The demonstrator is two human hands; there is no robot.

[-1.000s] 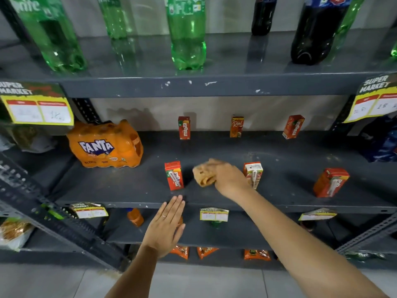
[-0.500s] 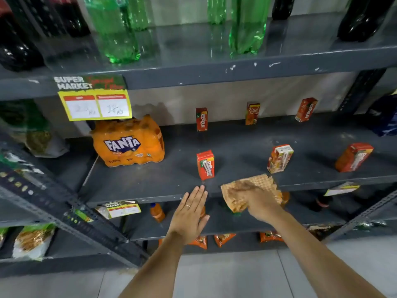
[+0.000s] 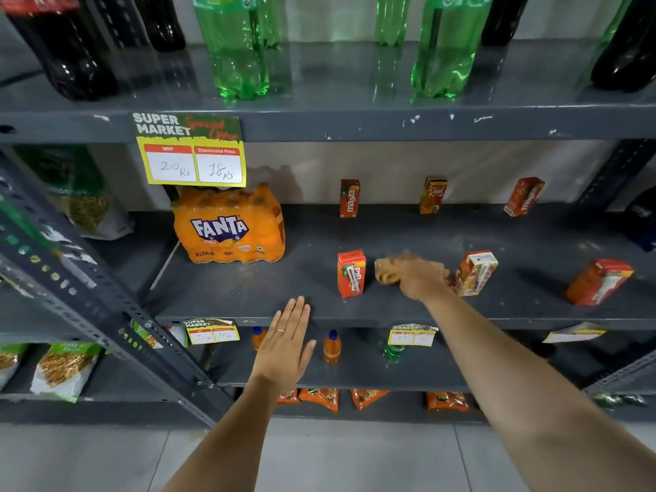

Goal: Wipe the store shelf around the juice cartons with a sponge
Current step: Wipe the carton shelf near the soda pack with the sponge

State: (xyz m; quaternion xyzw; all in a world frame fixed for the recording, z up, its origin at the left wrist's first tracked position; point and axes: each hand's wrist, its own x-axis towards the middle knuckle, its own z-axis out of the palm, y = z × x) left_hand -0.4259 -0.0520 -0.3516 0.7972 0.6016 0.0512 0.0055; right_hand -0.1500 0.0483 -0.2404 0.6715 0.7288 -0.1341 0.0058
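Right now the right hand [image 3: 420, 278] is down on the middle shelf [image 3: 305, 278], fingers pressed over a tan sponge [image 3: 385, 273] that shows only at its left end, blurred by the sweep. It sits in the gap between two front-row juice cartons: the red Maaza carton [image 3: 351, 274] just beside it on the left, and the white-topped carton [image 3: 476, 273] close against the wrist side on the right. That one leans a little, so it looks easy to tip.

The left hand [image 3: 285, 344] is flat and spread, holding nothing, fingertips at the shelf's front lip; whether it presses there I cannot tell.

Three more cartons stand along the back wall, a tilted orange carton [image 3: 600, 281] sits well apart to the right, and the Fanta multipack [image 3: 229, 225] fills the left.

My read: this is mid-wipe, with plenty of shelf still to cover. To do it well, keep the sponge flat and the strokes short in this narrow gap, curve around each carton base rather than shoving through, and steady the leaning carton with the free hand if the sponge crowds it.
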